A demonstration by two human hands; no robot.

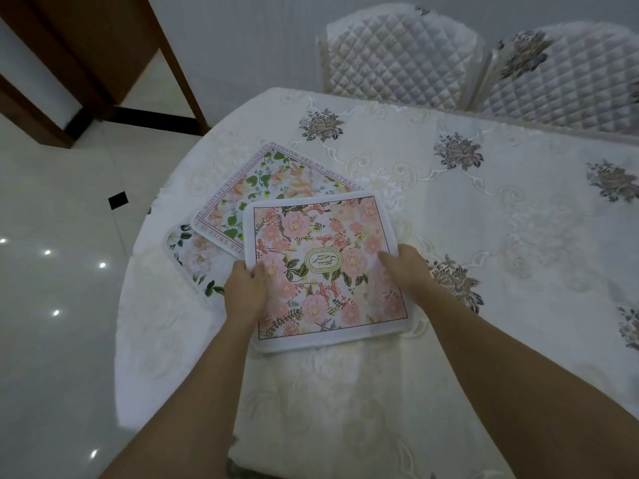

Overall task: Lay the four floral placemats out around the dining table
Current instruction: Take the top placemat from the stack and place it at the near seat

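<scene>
A loose pile of floral placemats lies near the table's left end. On top is a pink-flowered placemat [321,250] with an oval label in its middle. My left hand [245,288] grips its left edge, thumb on top. My right hand [403,267] holds its right edge, fingers resting on the print. Under it, turned at an angle, lies a placemat [262,181] with green leaves and a lettered border. A third placemat [188,250] with pale flowers peeks out at the bottom left. Whether a fourth lies beneath is hidden.
The table [484,219] wears a white embroidered cloth with grey flower motifs. Two quilted chairs [397,53] [570,74] stand at its far side. Glossy white floor [52,236] lies to the left, with a brown wooden door frame [103,46] beyond.
</scene>
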